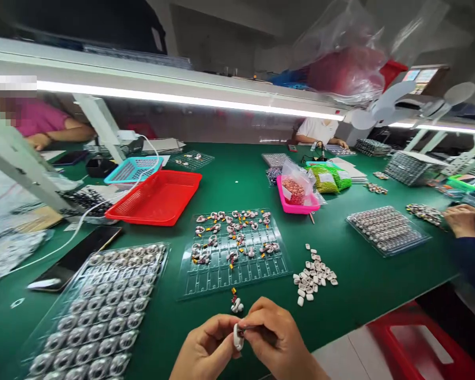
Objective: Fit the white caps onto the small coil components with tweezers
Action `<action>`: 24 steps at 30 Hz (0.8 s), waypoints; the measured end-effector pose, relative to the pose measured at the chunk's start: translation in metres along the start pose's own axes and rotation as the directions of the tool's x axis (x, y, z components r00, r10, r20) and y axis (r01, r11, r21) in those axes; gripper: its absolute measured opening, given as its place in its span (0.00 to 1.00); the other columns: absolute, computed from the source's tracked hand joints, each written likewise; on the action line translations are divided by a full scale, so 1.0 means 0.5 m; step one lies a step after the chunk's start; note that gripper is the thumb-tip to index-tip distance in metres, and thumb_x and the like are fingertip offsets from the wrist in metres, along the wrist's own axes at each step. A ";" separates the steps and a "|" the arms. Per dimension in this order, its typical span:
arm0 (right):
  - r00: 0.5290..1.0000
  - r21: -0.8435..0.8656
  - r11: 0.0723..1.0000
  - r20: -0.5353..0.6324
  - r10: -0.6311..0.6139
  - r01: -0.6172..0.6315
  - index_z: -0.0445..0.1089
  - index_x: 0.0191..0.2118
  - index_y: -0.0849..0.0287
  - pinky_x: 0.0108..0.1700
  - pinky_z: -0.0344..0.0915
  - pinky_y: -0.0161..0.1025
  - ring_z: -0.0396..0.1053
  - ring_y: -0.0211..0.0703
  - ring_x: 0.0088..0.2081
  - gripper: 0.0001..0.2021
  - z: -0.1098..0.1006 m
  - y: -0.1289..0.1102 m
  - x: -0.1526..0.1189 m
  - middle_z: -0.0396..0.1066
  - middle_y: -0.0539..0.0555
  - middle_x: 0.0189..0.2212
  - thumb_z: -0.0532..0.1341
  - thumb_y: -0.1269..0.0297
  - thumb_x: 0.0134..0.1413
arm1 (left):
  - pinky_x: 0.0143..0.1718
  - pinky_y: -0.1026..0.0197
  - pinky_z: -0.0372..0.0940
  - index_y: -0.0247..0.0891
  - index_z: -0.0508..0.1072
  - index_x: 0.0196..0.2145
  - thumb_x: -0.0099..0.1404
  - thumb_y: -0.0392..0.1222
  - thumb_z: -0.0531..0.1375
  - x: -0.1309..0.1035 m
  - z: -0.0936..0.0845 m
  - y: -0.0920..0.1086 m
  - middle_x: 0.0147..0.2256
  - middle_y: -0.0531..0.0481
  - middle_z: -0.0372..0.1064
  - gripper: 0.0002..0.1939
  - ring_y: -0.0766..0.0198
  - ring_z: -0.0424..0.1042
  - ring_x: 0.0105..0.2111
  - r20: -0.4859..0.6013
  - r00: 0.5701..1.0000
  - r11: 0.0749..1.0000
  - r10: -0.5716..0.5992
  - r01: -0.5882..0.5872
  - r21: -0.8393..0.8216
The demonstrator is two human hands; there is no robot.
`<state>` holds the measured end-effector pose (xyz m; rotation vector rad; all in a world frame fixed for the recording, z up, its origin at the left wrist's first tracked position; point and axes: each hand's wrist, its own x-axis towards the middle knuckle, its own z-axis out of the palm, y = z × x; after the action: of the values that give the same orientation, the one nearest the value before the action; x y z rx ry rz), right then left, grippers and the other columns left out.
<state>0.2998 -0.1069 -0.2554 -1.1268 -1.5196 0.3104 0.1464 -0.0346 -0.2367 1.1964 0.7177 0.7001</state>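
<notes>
Near the front edge of the green table, my left hand [208, 345] pinches a small white plastic shell [238, 338] on edge between thumb and fingers. My right hand [275, 330] is closed against the shell's right side; a small dark part shows at its fingertips, too small to name. Just beyond my hands lies a small white piece with red wires and a yellow tab [236, 303]. A clear tray [206, 285] behind it holds several similar wired pieces, its front row bare. To the right is a loose pile of white shells [314, 277].
A tray of silvery rounded parts [98, 311] stands at left, beside a phone [77, 253]. Farther back are a red basket [158, 198] and a pink basket [298, 208]. Another tray [388, 229] sits at right, near a co-worker's hands [461, 220]. A lit shelf [221, 100] spans above.
</notes>
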 end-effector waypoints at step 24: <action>0.984 -0.135 0.986 0.160 -0.079 0.101 0.70 0.47 0.56 0.35 0.68 0.33 0.69 0.37 0.34 0.13 -0.018 -0.002 -0.027 0.70 0.53 0.36 0.59 0.79 0.60 | 0.37 0.62 0.70 0.33 0.82 0.37 0.57 0.48 0.71 -0.004 -0.023 0.003 0.33 0.46 0.79 0.15 0.64 0.73 0.31 0.197 0.969 0.989 -0.149 0.150 0.010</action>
<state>0.3056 -0.1212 -0.2600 -1.1629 -1.7473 0.2331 0.1361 -0.0295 -0.2372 1.1752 0.6315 0.4499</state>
